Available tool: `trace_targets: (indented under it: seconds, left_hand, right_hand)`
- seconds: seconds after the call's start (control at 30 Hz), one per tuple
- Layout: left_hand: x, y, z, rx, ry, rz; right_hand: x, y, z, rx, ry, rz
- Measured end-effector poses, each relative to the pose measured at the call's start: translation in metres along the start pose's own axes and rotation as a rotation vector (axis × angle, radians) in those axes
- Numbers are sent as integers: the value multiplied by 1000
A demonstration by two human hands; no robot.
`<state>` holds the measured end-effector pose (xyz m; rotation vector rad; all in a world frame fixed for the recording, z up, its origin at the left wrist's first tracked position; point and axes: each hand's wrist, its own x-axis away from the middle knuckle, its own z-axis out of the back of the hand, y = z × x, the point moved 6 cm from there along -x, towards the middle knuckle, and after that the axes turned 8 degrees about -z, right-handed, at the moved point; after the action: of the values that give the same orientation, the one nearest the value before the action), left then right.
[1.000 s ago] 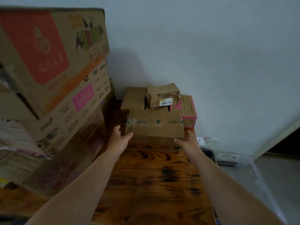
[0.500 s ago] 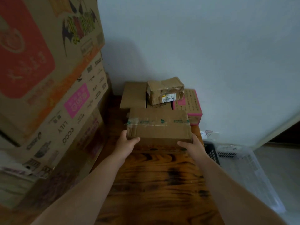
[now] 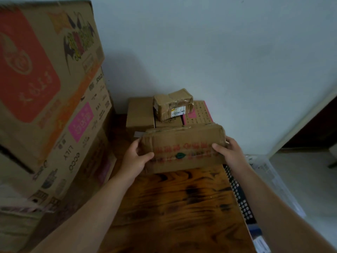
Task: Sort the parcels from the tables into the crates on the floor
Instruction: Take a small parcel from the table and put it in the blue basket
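A flat brown cardboard parcel (image 3: 184, 148) with red print and a green sticker is tilted up off the dark wooden table (image 3: 175, 203). My left hand (image 3: 135, 157) grips its left end and my right hand (image 3: 230, 152) grips its right end. Behind it, against the wall, a small crumpled taped parcel (image 3: 173, 104) with a barcode label sits on a plain brown box (image 3: 139, 113). A pink-edged box (image 3: 197, 113) lies to their right. A black perforated crate (image 3: 239, 196) and a clear plastic crate (image 3: 269, 178) stand on the floor beyond the table's right edge.
Large printed cartons (image 3: 45, 88) are stacked high along the left side of the table. A pale wall rises behind the parcels. At the far right, a light door frame (image 3: 302, 121) borders a dark opening and a pale floor.
Both hands closed on the flat parcel's ends, lifted it off the table and tipped its underside toward me. The stack behind it stayed put.
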<state>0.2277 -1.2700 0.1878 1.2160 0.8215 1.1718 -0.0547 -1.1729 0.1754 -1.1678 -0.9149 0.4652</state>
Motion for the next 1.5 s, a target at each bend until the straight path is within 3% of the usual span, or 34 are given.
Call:
trace_targets:
  seconds: [0.13, 0.3, 0.43, 0.57, 0.87, 1.07, 1.2, 1.37, 1.5]
  left_hand:
    - [-1, 8, 6, -45, 112, -37]
    - [-5, 12, 10, 37, 195, 5]
    - [-5, 16, 3, 287, 57, 41]
    - [-5, 15, -2, 290, -128, -29]
    - [-7, 18, 5, 121, 2, -60]
    - [-4, 4, 10, 240, 125, 111]
    - [-3, -1, 6, 332, 76, 154]
    - [-1, -5, -3, 416, -101, 173]
    - [5, -4, -8, 412, -122, 169]
  right_hand:
    - [7, -11, 7, -19, 46, 42]
    - [19, -19, 5, -55, -69, 71]
    - [21, -17, 2, -46, -111, 88]
    - [20, -18, 1, -43, -30, 118]
    - [16, -19, 5, 11, 94, 77]
    - [25, -15, -7, -33, -160, 57]
    - [27, -2, -13, -127, -281, -45]
    - [30, 11, -6, -189, -225, -80]
    - [40, 17, -2, -201, -178, -82]
